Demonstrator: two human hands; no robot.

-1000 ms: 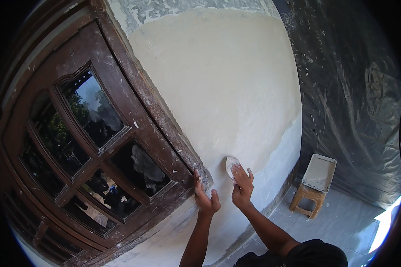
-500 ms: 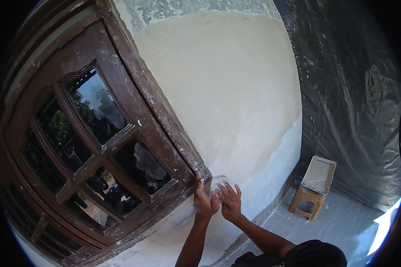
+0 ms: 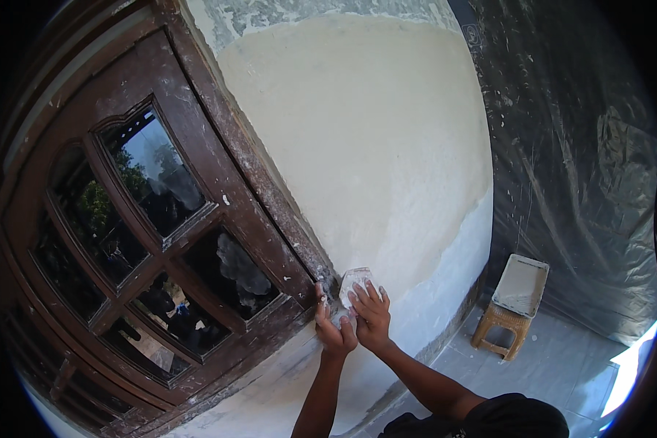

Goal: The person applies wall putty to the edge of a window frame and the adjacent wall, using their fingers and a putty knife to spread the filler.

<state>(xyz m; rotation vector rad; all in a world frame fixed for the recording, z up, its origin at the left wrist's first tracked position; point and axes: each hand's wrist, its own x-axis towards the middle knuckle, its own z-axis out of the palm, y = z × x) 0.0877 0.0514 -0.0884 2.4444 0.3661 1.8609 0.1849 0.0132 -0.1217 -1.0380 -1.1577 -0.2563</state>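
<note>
My right hand (image 3: 373,319) presses a flat, angular, putty-smeared plate (image 3: 355,279) against the wall, its fingers spread over the plate's face; the exact kind of plate is hard to tell. Close beside it, my left hand (image 3: 333,326) has its fingers stretched up along the lower right corner of the brown wooden window frame (image 3: 299,244), with white smears on the fingertips. Between that hand's thumb and fingers a greyish-white patch shows, and I cannot tell whether it is wall or something held. The wall (image 3: 358,146) carries a broad cream coat beside the frame.
Several glass panes (image 3: 153,171) fill the window at left. Dark plastic sheeting (image 3: 569,146) hangs at right. A tray of pale paste (image 3: 522,283) rests on a tan woven-pattern stool (image 3: 500,328) on the grey tiled floor (image 3: 555,365). Rough grey wall (image 3: 328,9) shows at the top.
The plate and my right hand have shifted slightly up and left along the wall, showing more of the plate. My left hand has moved slightly down and left, still at the frame's corner.
</note>
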